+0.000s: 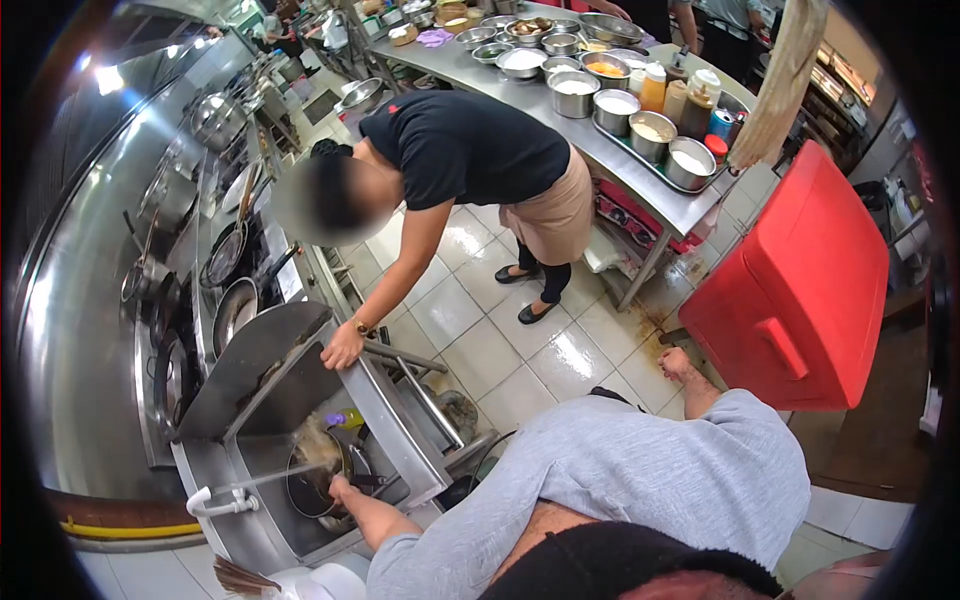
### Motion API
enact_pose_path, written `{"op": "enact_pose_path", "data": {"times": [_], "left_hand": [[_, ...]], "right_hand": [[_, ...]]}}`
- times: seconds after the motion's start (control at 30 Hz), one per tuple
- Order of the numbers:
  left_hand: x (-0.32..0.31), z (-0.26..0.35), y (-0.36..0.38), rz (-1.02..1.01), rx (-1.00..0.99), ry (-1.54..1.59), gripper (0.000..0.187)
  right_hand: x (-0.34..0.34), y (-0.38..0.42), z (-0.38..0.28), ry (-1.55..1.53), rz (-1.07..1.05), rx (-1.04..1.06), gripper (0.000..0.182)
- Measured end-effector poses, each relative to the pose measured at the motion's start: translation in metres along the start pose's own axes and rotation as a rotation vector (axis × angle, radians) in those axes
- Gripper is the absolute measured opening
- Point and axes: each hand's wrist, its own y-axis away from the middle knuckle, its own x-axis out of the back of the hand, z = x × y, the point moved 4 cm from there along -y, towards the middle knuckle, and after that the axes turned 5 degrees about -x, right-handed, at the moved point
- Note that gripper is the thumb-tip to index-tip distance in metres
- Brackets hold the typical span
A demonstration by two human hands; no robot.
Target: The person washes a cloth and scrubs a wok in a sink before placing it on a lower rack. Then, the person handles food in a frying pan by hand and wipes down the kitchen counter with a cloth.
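My left hand (pixel 343 490) is down in the metal sink (pixel 405 455), its fingers closed at the rim of a dark round pan (pixel 312 497). Water runs from the white tap (pixel 228 501) across to the pan, where a brownish blurred patch (pixel 316 447) shows. Beside it lies a yellow-green bottle (pixel 345 418) with a purple part. Out to the other side hangs my right hand (pixel 677 363), fingers curled with nothing visible in them, close to a large red bin (pixel 790 290).
A co-worker in a dark shirt (pixel 480 150) leans over, one hand (pixel 343 345) on the sink's edge. Pans (pixel 236 312) line the stove at left. A steel table (pixel 660 190) holds bowls and sauce bottles (pixel 652 88). The floor (pixel 500 345) is tiled.
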Motion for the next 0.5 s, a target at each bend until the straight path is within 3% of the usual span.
{"op": "enact_pose_path", "data": {"times": [0.07,0.13,0.17,0.23,0.33,0.5], "left_hand": [[0.021,0.024,0.018,0.292,-0.1,-0.064,0.055],[0.034,0.055,0.052,0.327,-0.245,0.168,0.057],[0.047,0.091,0.124,0.471,-0.353,0.105,0.056],[0.048,0.12,0.155,0.491,-0.661,0.298,0.055],[0.026,0.159,0.26,0.34,-0.764,0.769,0.051],[-0.033,0.208,0.446,0.133,-1.022,0.894,0.042]], "right_hand": [[0.008,-0.005,0.003,-0.01,0.009,-0.002,0.017],[0.014,-0.013,0.009,0.002,0.007,-0.019,0.017],[0.017,-0.016,0.012,0.002,0.004,-0.023,0.017],[0.026,-0.025,0.016,0.007,-0.014,-0.023,0.013],[0.043,-0.049,0.018,-0.048,-0.073,-0.04,0.007],[0.086,-0.091,0.006,-0.06,-0.102,0.05,0.004]]}}
